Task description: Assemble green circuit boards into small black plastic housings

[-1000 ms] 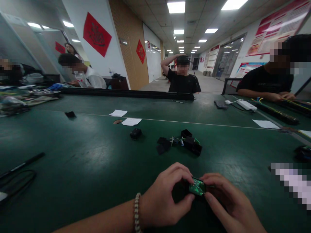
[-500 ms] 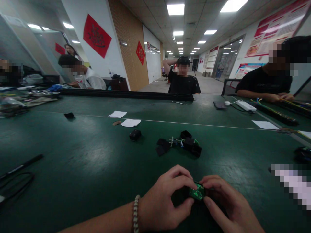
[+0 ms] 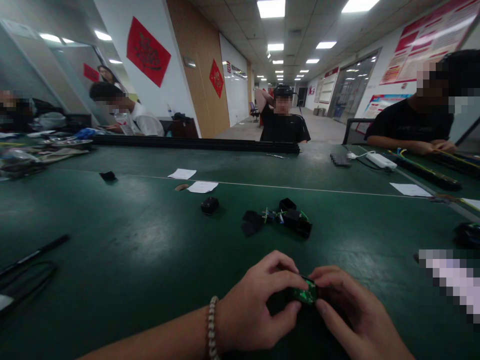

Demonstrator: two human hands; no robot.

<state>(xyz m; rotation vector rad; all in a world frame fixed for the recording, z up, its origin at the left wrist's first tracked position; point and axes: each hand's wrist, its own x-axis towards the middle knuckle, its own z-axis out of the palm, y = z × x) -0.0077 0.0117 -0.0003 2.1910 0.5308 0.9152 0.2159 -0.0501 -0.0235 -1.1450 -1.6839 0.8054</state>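
Note:
A small green circuit board (image 3: 309, 294) with a dark edge, perhaps a casing, is held between both hands near the front of the table. My left hand (image 3: 262, 300), with a beaded bracelet at the wrist, has its index finger over the board's top and its thumb at the near side. My right hand (image 3: 350, 310) pinches the board's right end between thumb and fingers. Beyond the hands lies a cluster of black open boxes (image 3: 296, 220) with small green boards and wires. Flat black pieces (image 3: 252, 223) lie beside it, and a closed black box (image 3: 209, 205) stands farther left.
White papers (image 3: 202, 187) lie near a table seam and a round hole. A black pen-like tool with a cable (image 3: 35, 255) is at left. Long black bars (image 3: 195, 143) line the far edge. A blurred pink item (image 3: 450, 280) lies right. Several people sit around.
My left index finger has shifted slightly right across the board, covering more of its top. Both hands keep their hold. The view has tilted a little.

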